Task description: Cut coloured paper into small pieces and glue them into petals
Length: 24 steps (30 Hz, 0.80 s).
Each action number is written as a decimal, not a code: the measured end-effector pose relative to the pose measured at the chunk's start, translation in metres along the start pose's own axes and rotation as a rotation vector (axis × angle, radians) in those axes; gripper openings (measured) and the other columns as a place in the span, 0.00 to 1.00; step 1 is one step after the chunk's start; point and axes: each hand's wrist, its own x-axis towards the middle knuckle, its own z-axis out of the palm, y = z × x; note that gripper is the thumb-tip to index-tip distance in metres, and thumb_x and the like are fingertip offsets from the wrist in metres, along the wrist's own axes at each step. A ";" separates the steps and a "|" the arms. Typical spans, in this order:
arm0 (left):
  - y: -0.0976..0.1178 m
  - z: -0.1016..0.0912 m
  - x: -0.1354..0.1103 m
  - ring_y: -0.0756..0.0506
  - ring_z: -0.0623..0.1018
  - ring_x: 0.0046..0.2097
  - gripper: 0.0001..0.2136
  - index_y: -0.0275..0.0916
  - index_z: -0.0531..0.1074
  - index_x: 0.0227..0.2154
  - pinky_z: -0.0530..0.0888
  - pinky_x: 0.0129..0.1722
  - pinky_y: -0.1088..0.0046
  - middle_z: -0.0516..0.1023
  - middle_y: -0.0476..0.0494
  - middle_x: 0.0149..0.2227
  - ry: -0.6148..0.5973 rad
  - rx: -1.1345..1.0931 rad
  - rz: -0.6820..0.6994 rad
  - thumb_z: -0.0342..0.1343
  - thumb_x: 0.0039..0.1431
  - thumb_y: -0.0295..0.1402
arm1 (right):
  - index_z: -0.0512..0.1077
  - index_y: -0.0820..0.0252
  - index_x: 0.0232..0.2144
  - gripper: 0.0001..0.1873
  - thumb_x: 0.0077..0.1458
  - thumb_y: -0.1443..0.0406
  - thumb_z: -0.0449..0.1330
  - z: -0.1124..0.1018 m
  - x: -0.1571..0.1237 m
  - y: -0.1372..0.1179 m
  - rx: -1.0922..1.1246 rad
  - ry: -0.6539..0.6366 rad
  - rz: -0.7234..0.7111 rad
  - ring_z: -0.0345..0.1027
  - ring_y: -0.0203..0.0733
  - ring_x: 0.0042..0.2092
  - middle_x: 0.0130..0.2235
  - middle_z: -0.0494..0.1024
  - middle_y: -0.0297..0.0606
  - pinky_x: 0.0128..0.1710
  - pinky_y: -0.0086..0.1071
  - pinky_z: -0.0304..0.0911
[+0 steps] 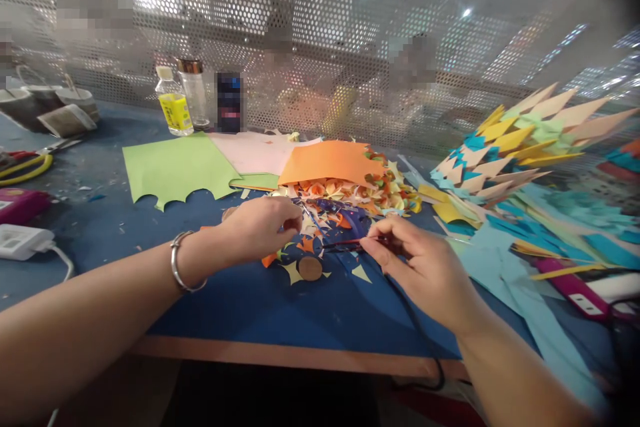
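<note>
My right hand (415, 260) is closed on slim, dark tweezers (345, 244), whose tips point left toward my other hand. My left hand (265, 223) has its fingers curled in a pinch; whatever may be in them is hidden. Just beyond the tweezers lies a blue glue gun (353, 219), partly covered by paper bits. A round brown disc (311, 269) rests on the table in front, between the hands. Pale paper scraps (361, 273) lie around it. Behind my hands is a heap of small curled paper pieces (345, 192).
Green paper (180, 170) with scalloped cuts and an orange sheet (325, 161) lie behind. A bottle (174, 103) stands by the mesh screen. At right are a spiky paper construction (510, 147) and a power strip (575, 290). A black cable (413, 320) hangs over the front edge.
</note>
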 end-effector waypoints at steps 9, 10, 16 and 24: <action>0.023 0.003 0.045 0.42 0.75 0.38 0.11 0.39 0.77 0.35 0.67 0.32 0.66 0.76 0.39 0.38 -0.070 0.126 0.188 0.50 0.53 0.24 | 0.69 0.55 0.35 0.10 0.63 0.57 0.53 -0.005 -0.005 0.003 -0.126 0.037 -0.112 0.68 0.37 0.27 0.27 0.74 0.34 0.30 0.31 0.63; 0.024 0.004 0.050 0.41 0.75 0.37 0.11 0.39 0.77 0.34 0.66 0.30 0.65 0.76 0.39 0.38 -0.102 0.155 0.188 0.51 0.52 0.24 | 0.70 0.54 0.35 0.10 0.63 0.57 0.53 -0.009 -0.007 0.004 -0.134 0.044 -0.107 0.69 0.38 0.27 0.27 0.74 0.34 0.30 0.31 0.64; 0.031 0.014 0.069 0.39 0.75 0.37 0.12 0.38 0.78 0.36 0.64 0.24 0.67 0.77 0.37 0.37 -0.220 0.364 0.257 0.52 0.51 0.22 | 0.71 0.53 0.35 0.10 0.61 0.55 0.56 -0.030 -0.023 0.008 -0.158 0.098 -0.042 0.69 0.37 0.25 0.30 0.76 0.36 0.23 0.30 0.62; 0.021 0.006 0.068 0.42 0.76 0.43 0.13 0.40 0.74 0.43 0.66 0.27 0.71 0.77 0.41 0.42 -0.155 0.451 0.487 0.55 0.55 0.25 | 0.71 0.55 0.34 0.11 0.62 0.56 0.55 -0.037 -0.023 0.016 -0.172 -0.008 -0.046 0.68 0.33 0.22 0.27 0.75 0.32 0.23 0.27 0.63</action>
